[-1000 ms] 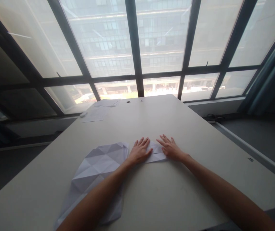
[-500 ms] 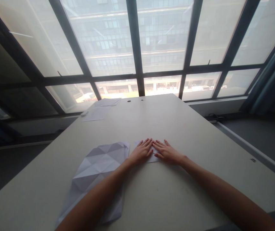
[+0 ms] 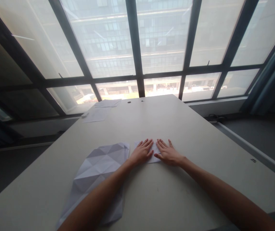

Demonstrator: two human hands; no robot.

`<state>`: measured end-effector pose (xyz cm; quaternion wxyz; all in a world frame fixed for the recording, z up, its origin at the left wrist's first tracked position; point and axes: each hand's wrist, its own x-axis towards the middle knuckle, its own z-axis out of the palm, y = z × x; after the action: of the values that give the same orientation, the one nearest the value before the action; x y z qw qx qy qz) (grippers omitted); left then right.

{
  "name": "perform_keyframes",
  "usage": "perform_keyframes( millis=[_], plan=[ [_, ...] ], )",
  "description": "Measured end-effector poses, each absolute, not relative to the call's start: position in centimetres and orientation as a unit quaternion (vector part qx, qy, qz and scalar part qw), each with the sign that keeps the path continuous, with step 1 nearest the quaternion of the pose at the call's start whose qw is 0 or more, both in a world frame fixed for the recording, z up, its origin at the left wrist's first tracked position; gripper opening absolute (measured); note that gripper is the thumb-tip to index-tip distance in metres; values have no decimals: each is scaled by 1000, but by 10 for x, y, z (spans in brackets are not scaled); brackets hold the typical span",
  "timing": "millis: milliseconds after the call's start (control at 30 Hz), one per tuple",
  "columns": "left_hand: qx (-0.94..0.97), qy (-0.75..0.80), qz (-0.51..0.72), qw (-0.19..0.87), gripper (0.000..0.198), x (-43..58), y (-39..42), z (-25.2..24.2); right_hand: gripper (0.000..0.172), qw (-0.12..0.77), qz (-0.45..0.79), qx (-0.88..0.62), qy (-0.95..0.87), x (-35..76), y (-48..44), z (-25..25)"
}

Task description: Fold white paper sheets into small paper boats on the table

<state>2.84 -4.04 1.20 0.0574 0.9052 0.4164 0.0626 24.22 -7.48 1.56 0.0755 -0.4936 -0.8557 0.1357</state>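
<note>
A small folded sheet of white paper [image 3: 154, 158] lies flat on the table, mostly covered by my hands. My left hand [image 3: 142, 152] presses on its left part with the fingers stretched out. On the right side, my right hand [image 3: 167, 153] lies flat with spread fingers on the paper's edge. Between the two hands a strip of the paper shows, with a crease or fold edge across it. To the left rests a larger creased sheet of white paper [image 3: 101, 163], marked by a grid of triangular folds and partly hidden under my left forearm.
Several flat white sheets [image 3: 107, 103] lie at the far left of the white table [image 3: 200, 179], with a small pale object [image 3: 84, 115] beside them. Tall windows [image 3: 162, 35] stand behind the table. A blue curtain [image 3: 267, 77] hangs at the right.
My right hand has slid slightly to the right, widening the gap between my fingertips, so more of the folded paper shows. My left hand stays nearly still.
</note>
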Motion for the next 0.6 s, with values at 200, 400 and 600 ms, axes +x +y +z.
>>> perform_keyframes(
  millis=[200,400,600],
  plan=[
    [905,417,61,60,60,28,-39,11,84,67,164,-468,-866,250,-74,23],
    [904,418,65,66,60,28,-40,12,74,78,180,-450,-871,252,-76,28],
    [905,416,67,60,59,28,-40,11,67,94,167,-469,-862,255,-71,27]
  ],
)
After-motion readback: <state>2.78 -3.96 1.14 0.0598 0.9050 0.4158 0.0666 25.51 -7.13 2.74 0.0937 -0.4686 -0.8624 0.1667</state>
